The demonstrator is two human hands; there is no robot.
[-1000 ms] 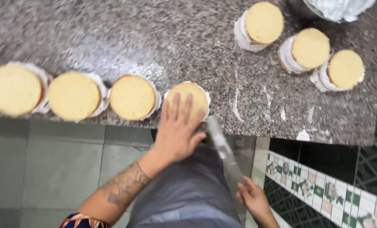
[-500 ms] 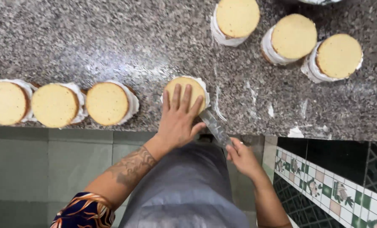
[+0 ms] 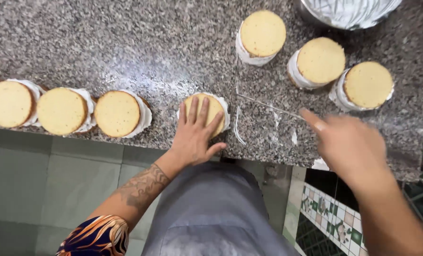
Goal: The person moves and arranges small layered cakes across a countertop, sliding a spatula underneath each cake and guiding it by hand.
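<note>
My left hand (image 3: 195, 135) lies flat, fingers spread, on top of a small round layered cake (image 3: 216, 105) with white cream on its sides, near the counter's front edge. My right hand (image 3: 351, 147) is blurred and hovers over the counter to the right of that cake. It grips a long thin metal spatula (image 3: 268, 105), seen edge-on, whose blade points left toward the cake without touching it.
Three similar cakes (image 3: 62, 110) line the front edge at the left, and three more (image 3: 320, 60) stand at the back right. A metal bowl (image 3: 349, 12) sits at the top right. Cream smears mark the speckled granite counter (image 3: 150, 42). Tiled floor lies below.
My right hand rose from below the counter edge to above the counter, bringing the spatula blade up beside the cake. My left hand stayed on the cake.
</note>
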